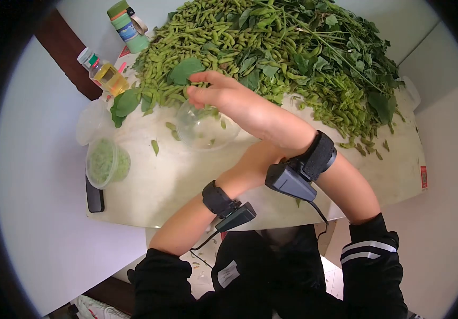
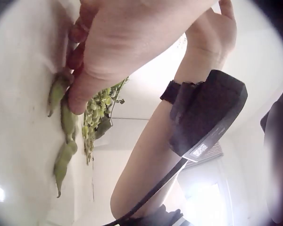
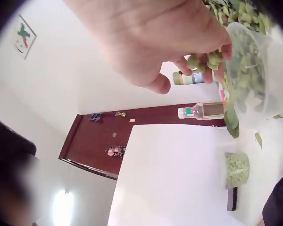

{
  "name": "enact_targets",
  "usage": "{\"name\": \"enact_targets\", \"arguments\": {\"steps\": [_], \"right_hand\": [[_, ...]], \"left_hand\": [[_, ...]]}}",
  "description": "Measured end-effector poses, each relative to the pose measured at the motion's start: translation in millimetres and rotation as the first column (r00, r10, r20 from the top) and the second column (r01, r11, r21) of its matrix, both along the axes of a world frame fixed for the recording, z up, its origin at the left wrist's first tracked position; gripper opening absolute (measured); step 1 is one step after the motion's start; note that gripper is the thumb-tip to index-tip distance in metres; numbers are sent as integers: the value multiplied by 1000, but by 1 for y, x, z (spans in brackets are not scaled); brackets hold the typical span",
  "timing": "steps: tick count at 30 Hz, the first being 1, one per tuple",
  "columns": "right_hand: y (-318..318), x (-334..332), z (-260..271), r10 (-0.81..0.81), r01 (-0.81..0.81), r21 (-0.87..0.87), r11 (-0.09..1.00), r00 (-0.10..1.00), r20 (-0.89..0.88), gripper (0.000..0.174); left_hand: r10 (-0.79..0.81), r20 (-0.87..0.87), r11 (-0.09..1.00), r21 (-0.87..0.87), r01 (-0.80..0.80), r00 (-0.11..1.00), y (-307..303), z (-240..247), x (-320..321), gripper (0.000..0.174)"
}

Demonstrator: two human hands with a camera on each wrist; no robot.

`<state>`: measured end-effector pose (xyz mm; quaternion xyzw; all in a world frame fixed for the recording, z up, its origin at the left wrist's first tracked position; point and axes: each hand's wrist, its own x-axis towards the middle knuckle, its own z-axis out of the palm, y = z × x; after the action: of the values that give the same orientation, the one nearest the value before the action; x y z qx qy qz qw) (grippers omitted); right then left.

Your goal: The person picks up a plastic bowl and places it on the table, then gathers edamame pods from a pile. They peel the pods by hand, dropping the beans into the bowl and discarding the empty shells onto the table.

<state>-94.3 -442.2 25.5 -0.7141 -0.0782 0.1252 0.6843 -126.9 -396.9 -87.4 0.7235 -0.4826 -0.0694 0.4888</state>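
My right hand (image 1: pixel 239 106) reaches over a clear bowl (image 1: pixel 194 133) in the head view, crossing above my left hand (image 1: pixel 261 159), whose fingers are hidden there. The right wrist view has my right hand (image 3: pixel 165 42) with green pieces (image 3: pixel 198 62) held at its curled fingers, beside the clear bowl (image 3: pixel 247 77); whether they are pods or beans is unclear. Low at the table, in the left wrist view, my left hand (image 2: pixel 127 42) pinches a green pod (image 2: pixel 68 117) between thumb and fingers, with other pods (image 2: pixel 63 162) close by.
A large heap of pods and leafy stems (image 1: pixel 271 48) covers the table's far side. On the left stand a green container (image 1: pixel 129 31), an oil bottle (image 1: pixel 109 77) and a tub of green beans (image 1: pixel 104 162), beside a black phone-like object (image 1: pixel 95 195). Loose pods (image 1: pixel 155 147) lie near the bowl.
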Motion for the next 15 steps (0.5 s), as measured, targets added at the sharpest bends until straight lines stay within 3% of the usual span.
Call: {"name": "enact_targets", "arguments": {"steps": [6,9,11,13,15], "right_hand": [[3,5,-19,131,-118,-126,985,986,104,53],[-1,3,-19,121,-102,-125,987,981,151,47],[-6,1,-21,65,-66,2,998,984,169,37],[-19,-4,-16,-7,-2,47,999,980,199,34],[-38,-13,-10,-110,91,101,991,973,203,26]], "left_hand": [[11,33,997,-76,-8,999,0,2,-1,19],[9,85,997,-81,-2,996,-1,-1,1,19],[7,152,999,-39,-1,988,-2,-3,4,19],[33,-95,999,2,-33,995,-6,6,3,18],[82,-151,997,9,-82,985,-5,16,1,17]]}}
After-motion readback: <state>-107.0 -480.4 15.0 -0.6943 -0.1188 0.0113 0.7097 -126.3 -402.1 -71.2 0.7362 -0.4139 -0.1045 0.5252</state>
